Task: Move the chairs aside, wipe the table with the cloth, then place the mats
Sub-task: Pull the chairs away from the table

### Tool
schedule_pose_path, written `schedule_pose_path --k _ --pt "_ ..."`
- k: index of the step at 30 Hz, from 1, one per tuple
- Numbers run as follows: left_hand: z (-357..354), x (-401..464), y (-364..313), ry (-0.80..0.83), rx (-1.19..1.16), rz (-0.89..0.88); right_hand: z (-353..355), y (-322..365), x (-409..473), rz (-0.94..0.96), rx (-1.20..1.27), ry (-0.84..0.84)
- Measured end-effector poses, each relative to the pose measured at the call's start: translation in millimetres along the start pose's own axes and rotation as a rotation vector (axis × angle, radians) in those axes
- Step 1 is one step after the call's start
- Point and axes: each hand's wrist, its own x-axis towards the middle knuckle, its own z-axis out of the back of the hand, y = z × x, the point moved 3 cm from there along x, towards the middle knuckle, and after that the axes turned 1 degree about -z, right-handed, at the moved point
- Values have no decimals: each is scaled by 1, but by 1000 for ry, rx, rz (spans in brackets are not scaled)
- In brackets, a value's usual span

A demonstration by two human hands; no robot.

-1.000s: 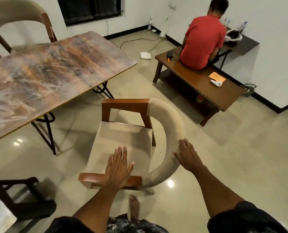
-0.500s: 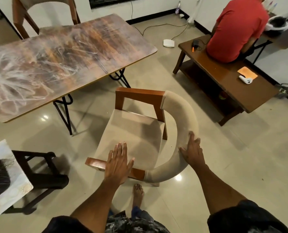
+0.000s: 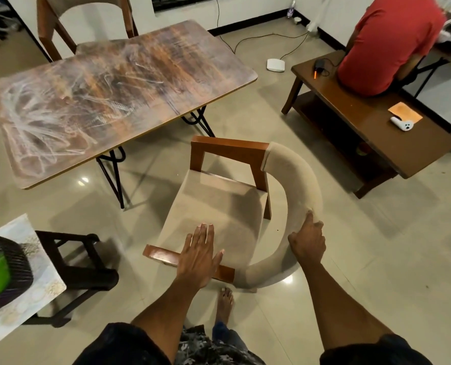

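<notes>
Two hands hold our chair (image 3: pixel 219 204), pulled away from the table (image 3: pixel 113 93): our left hand (image 3: pixel 196 259) lies flat on the seat, our right hand (image 3: pixel 307 239) grips the curved back, so a hard pull could bump our bare foot (image 3: pixel 224 302).

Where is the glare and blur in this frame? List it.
Head view: bright lamp reflections glare off the floor tiles, one beside the table and one under the chair; the green thing in the dark basket at the left edge is smeared; wide-angle bending curves the walls.
</notes>
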Motion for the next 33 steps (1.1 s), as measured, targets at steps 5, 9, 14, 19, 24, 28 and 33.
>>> schedule_pose_path --k 5,9,14,19,24,28,33 --pt "0 13 -23 32 9 -39 -5 17 -19 -5 18 15" --pt "-2 22 -45 43 -16 -71 -16 38 -38 29 33 48" --pt "4 28 -46 15 3 -28 -35 68 -60 145 40 66" --pt "11 32 -35 3 -37 2 -27 82 -39 322 -57 81" --pt "23 34 -62 -63 -174 -16 -1 71 -8 602 -351 93" --pt "37 43 -45 -114 -140 102 18 96 36 912 -442 162" --pt "33 59 -67 -102 -256 335 9 118 102 1177 -585 411"
